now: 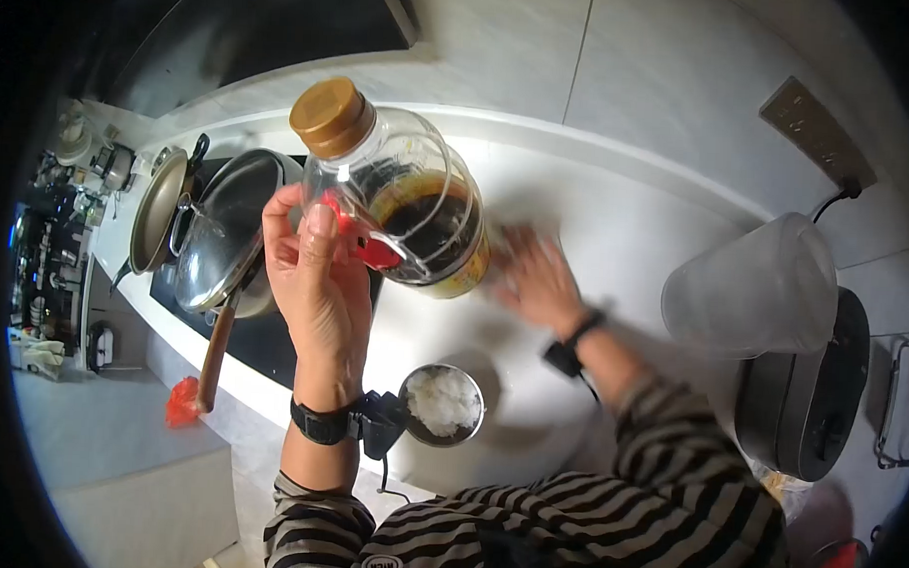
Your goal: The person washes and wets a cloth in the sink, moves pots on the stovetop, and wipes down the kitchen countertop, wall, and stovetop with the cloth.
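Observation:
My left hand (pixel 320 269) is closed around a clear plastic bottle (pixel 449 149) with a gold screw cap and a red label, lifted and tilted above the white counter. Dark brown liquid (pixel 427 218) shows in its lower part. To the right of the bottle, my right hand (pixel 540 277) is low over the counter with fingers stretched out, smeared by motion. A greyish blur borders its fingertips; whether that is a cloth or shadow I cannot tell. Below the hands, a round metal bowl (pixel 407 395) holds white rice (pixel 443 402).
On the black cooktop (pixel 257 345) at left stand a lidded pan (pixel 215 266) with a wooden handle (pixel 218 356) and another pan (pixel 157 214). At right are a translucent plastic container (pixel 745 284), a dark appliance (pixel 811 387) and a wall socket panel (pixel 815 134).

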